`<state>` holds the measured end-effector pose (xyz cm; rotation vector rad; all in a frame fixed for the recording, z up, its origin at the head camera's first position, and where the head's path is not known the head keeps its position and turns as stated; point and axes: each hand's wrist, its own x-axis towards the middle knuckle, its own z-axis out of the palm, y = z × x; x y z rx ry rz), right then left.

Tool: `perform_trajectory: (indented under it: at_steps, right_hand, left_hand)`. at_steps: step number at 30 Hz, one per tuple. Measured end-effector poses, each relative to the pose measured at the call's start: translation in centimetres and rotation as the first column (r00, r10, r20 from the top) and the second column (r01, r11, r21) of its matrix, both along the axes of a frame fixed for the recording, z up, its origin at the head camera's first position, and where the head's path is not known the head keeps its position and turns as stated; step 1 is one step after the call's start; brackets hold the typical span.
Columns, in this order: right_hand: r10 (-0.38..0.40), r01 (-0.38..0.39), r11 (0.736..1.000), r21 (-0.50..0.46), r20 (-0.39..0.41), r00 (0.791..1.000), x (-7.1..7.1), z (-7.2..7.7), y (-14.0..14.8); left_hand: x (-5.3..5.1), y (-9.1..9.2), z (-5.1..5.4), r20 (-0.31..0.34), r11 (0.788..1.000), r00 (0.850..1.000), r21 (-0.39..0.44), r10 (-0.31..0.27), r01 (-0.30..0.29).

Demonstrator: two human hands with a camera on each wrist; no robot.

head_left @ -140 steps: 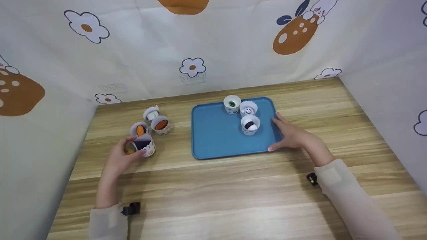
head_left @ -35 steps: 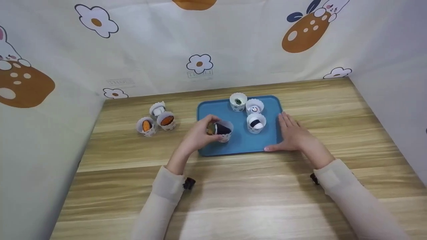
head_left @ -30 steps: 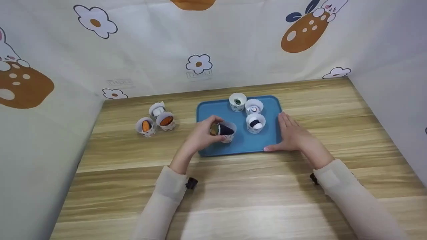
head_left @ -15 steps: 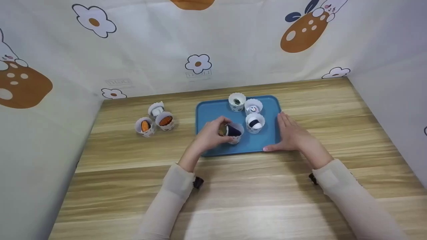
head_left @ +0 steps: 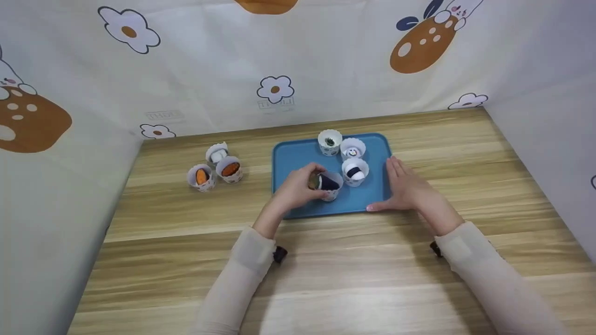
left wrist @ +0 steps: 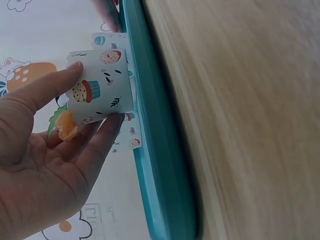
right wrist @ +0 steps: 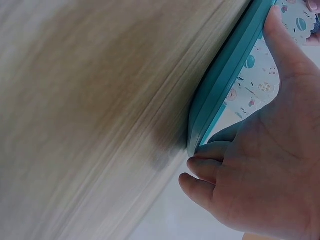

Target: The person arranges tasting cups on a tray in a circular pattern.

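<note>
My left hand (head_left: 298,188) holds a white patterned paper baking cup (left wrist: 105,75) between thumb and fingers, low over the front middle of the blue tray (head_left: 298,153). Inside the cup is a dark, white-edged toy hand roll (head_left: 328,182); an orange and green filling (left wrist: 65,125) pokes out of it in the left wrist view. Whether the cup's base touches the tray cannot be told. My right hand (head_left: 407,188) rests against the tray's right end, fingers extended along the edge and thumb at the front corner. Beside the held cup stands a cup with a black-banded white piece (head_left: 355,173).
Farther back on the tray are a cup with a green-topped piece (head_left: 329,143) and one with a white roll (head_left: 352,151). Left of the tray, on the wooden table (head_left: 186,218), cluster cups with orange pieces (head_left: 202,177) and a white piece (head_left: 217,154). A patterned curtain (head_left: 209,70) stands behind.
My left hand has carried the cup with the hand roll from the left cluster onto the tray, lately shifting slightly right towards the other cups. The right hand stays at the tray's edge.
</note>
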<state>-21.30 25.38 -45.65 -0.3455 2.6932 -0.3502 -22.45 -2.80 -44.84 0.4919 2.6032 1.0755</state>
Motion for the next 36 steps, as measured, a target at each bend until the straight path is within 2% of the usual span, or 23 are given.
perform_trajectory:
  at_steps: [15,29,36]
  right_hand:
    - [-0.003,0.003,1.0,0.003,-0.009,1.0,-0.1,0.1,-0.1]
    - [0.004,-0.004,1.0,0.004,-0.012,1.0,-0.1,0.1,-0.2]
    - [-0.004,0.004,1.0,0.002,-0.008,1.0,-0.1,0.0,-0.1]
  left_hand:
    - [-0.2,0.8,-0.4,0.043,1.0,0.999,0.0,-0.019,0.019]
    - [-0.2,1.7,-0.7,0.006,0.997,0.997,-0.006,-0.079,0.079]
    - [0.0,1.9,-0.7,0.014,0.996,0.996,-0.001,-0.089,0.089]
